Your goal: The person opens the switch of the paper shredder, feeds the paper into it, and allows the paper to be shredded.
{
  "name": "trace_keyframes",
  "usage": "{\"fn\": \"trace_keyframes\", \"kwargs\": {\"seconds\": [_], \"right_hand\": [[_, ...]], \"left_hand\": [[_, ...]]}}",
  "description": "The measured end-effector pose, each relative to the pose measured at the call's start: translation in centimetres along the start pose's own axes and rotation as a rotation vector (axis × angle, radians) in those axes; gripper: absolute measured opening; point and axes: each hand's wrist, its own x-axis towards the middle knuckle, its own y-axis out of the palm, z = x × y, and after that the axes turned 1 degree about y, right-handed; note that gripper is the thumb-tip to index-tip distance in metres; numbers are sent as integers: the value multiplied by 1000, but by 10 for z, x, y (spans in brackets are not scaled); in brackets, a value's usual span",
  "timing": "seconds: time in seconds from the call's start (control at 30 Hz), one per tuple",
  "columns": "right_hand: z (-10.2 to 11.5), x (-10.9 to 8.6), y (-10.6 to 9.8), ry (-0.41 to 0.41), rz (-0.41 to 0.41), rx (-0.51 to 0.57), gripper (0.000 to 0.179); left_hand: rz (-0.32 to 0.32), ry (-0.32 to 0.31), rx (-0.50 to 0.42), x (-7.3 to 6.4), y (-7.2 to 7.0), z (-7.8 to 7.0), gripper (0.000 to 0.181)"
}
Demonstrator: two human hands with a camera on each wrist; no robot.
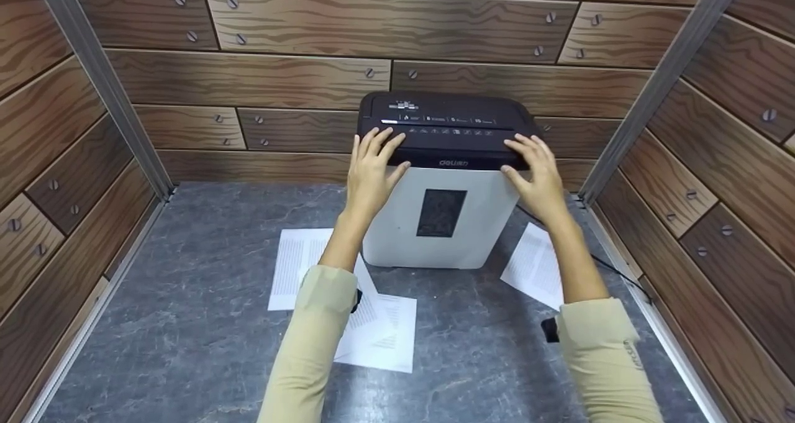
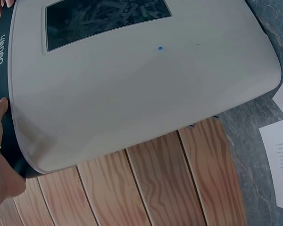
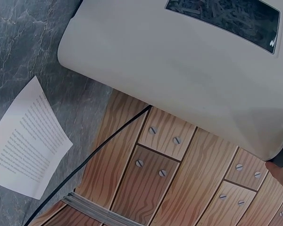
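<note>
Shredder (image 1: 391,236) stands upright on the grey bench (image 1: 205,336), left hand (image 1: 367,181) and right hand (image 1: 543,184) holding opposite ends of its black head (image 1: 453,140), fingers part-spread over the top, thumbs at the front edge. Uneven lift could tip it or let the smooth head slip, as the thumbs seem to have little purchase, and if head and bin part crookedly, strips behind the window (image 2: 108,21) may spill. Pulling forward could drag the loose sheets (image 1: 397,336) in front or tug the cord (image 1: 621,275).
</note>
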Motion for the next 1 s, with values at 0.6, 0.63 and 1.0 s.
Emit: {"fn": "trace_keyframes", "kwargs": {"seconds": [0.6, 0.63, 1.0], "right_hand": [[1, 0, -1, 45, 15, -3, 40], [1, 0, -1, 42, 12, -3, 40], [2, 0, 0, 9, 2, -4, 40]], "left_hand": [[19, -14, 19, 0, -1, -2, 47], [18, -14, 20, 0, -1, -2, 46], [10, -6, 16, -1, -1, -2, 46]]}}
